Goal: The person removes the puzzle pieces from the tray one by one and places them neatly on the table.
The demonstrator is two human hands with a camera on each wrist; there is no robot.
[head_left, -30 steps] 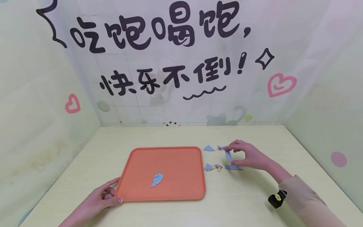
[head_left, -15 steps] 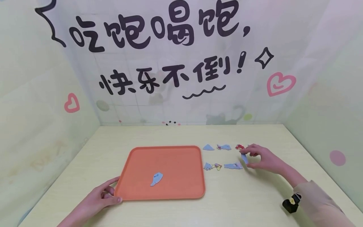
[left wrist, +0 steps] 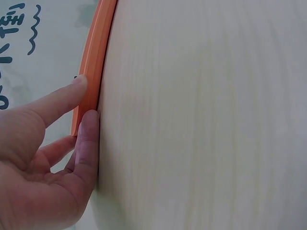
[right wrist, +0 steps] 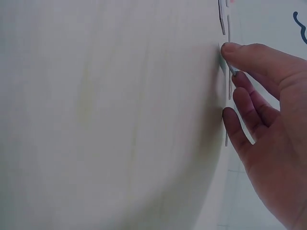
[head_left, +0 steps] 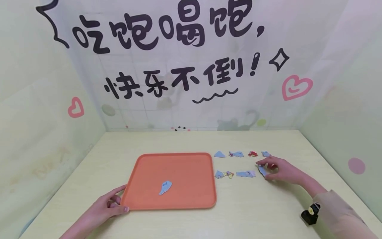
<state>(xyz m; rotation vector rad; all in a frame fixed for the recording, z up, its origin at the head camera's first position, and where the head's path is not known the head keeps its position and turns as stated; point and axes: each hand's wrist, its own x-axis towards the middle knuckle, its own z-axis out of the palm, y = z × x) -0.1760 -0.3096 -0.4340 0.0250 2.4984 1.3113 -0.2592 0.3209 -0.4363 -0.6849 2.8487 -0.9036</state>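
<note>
An orange tray [head_left: 188, 169] lies on the table, with one blue puzzle piece [head_left: 165, 187] on it. My left hand [head_left: 102, 209] grips the tray's near left corner; the left wrist view shows thumb and fingers on either side of its orange rim [left wrist: 95, 62]. To the right of the tray, my right hand [head_left: 282, 170] pinches another blue puzzle piece [head_left: 261, 170] between thumb and fingertips. That piece is tilted, with its lower edge at or just above the tabletop. In the right wrist view it appears only as a thin sliver [right wrist: 232, 71], mostly behind the fingers.
Several loose pieces lie in two rows right of the tray. The back row includes a blue triangle [head_left: 220, 154] and a red piece [head_left: 252, 154]; in front are a blue-and-yellow piece [head_left: 224, 174] and a long blue one [head_left: 246, 174]. Printed curtains surround the table.
My right hand has carried its blue piece rightward past the long blue one and lowered it toward the table. Back-row pieces it covered are now visible. The left hand and tray stay put.
</note>
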